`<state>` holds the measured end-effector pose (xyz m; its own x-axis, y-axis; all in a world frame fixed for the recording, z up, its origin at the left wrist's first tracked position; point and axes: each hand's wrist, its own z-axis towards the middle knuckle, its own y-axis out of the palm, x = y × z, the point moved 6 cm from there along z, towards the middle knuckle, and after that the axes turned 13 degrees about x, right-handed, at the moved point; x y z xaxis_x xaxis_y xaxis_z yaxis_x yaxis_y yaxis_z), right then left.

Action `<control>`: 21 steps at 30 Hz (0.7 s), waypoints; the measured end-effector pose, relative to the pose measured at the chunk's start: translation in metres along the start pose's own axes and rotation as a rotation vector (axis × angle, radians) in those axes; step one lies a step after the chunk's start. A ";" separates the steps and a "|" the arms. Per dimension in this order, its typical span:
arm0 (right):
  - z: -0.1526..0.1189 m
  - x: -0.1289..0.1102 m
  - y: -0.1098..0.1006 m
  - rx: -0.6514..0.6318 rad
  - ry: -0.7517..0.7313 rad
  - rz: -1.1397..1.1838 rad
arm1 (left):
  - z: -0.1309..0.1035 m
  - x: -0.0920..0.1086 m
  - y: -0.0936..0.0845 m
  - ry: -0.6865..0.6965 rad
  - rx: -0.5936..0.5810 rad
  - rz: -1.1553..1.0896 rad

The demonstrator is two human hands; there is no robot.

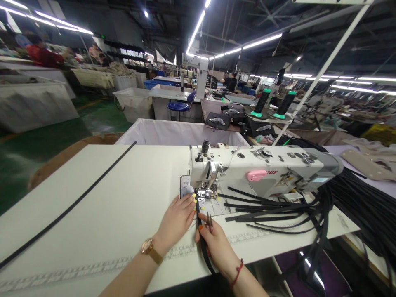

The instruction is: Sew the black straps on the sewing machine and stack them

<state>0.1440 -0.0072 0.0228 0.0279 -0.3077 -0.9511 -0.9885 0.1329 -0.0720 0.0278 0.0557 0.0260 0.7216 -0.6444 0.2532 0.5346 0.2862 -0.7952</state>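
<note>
A black strap (200, 237) runs from the needle area of a white sewing machine (229, 165) down over the table's front edge. My left hand (177, 218) lies nearly flat beside the presser foot, its fingertips on the strap's upper end. Just below it, my right hand (213, 239) pinches the same strap between thumb and fingers. Small scissors (209, 221) stick up from my right hand, their blades pointing away from me; their handles are hidden in the palm.
Several black straps (262, 202) spread right of the needle, joining a large pile (365, 210). One long strap (71, 202) lies across the table's left side. Two thread cones (262, 101) stand behind the machine. A white-lined bin (179, 132) is beyond the table.
</note>
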 end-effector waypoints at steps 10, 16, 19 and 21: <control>0.003 -0.004 0.000 0.030 0.034 0.004 | 0.000 -0.001 0.001 -0.020 -0.011 0.024; 0.002 -0.007 0.001 0.030 0.021 0.006 | 0.001 -0.001 0.001 -0.007 -0.003 0.014; 0.001 -0.008 0.001 0.032 0.025 -0.008 | 0.001 -0.001 0.001 -0.004 -0.004 0.019; 0.001 -0.008 0.000 0.033 0.028 -0.009 | 0.001 -0.001 0.001 -0.008 -0.011 0.023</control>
<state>0.1440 -0.0038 0.0298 0.0319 -0.3353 -0.9416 -0.9828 0.1611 -0.0906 0.0278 0.0577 0.0252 0.7372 -0.6320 0.2392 0.5131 0.2932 -0.8067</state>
